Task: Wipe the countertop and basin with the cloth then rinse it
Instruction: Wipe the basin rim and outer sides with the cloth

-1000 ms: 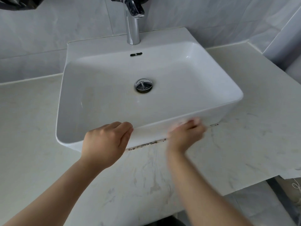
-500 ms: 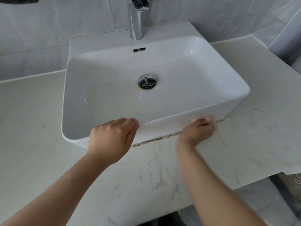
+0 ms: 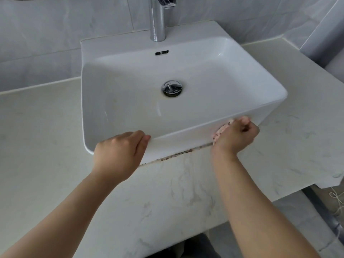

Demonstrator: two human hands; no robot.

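wiping step: the right hand (image 3: pixel 236 135), fingers curled, presses the pale pink cloth (image 3: pixel 220 131) against the front wall of the white rectangular ceramic basin (image 3: pixel 178 143), near its right corner. the left hand (image 3: pixel 119 153) hooks its fingers over the rim. next likely: firm strokes along the grimy seam (image 3: pixel 176 155).

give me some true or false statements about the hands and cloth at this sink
1. The right hand holds a pinkish cloth against the front outer wall of the basin. True.
2. The left hand is down inside the bowl. False: it grips the basin's front rim from outside.
3. Water is streaming into the basin. False: nothing runs from the tap.
4. Dark grime lines the joint between basin and countertop. True.
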